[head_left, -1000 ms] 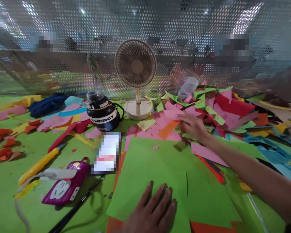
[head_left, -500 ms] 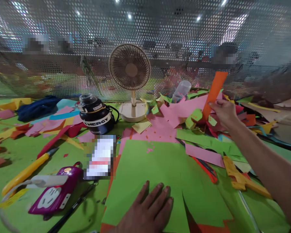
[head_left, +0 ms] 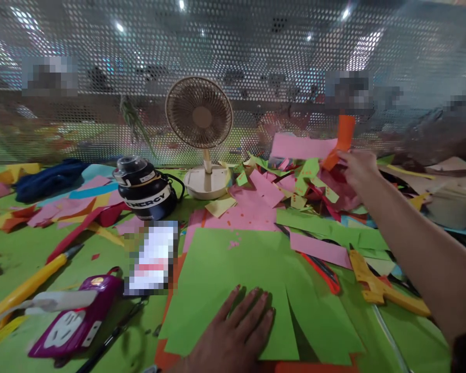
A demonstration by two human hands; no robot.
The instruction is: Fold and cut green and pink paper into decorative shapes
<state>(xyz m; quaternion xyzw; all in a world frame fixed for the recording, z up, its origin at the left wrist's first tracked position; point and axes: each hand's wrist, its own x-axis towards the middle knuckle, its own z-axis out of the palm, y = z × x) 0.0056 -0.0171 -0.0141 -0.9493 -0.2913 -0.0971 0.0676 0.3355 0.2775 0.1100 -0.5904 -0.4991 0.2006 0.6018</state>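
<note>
Your right hand [head_left: 359, 168] is out at the far right, thumb and fingers pinched together on an orange strip [head_left: 346, 133]. That strip sits up above the scrap pile [head_left: 264, 187], bent at the pinch, its long part pointing upward and its short end slanting down to the left. A pink strip [head_left: 303, 146] lies just left of it, running sideways; whether your fingers catch that one too, you can't tell from here.

And your left hand [head_left: 241, 331]: palm down at the near middle, fingers a little spread, pressed on the green sheet [head_left: 221, 269] and gripping nothing. So the two hands are well apart, and the orange strip lies far and to the right of the left one. On the worktop [head_left: 415, 342], a yellow-handled tool [head_left: 392, 294] lies to the right of the sheet, near your right forearm.
</note>
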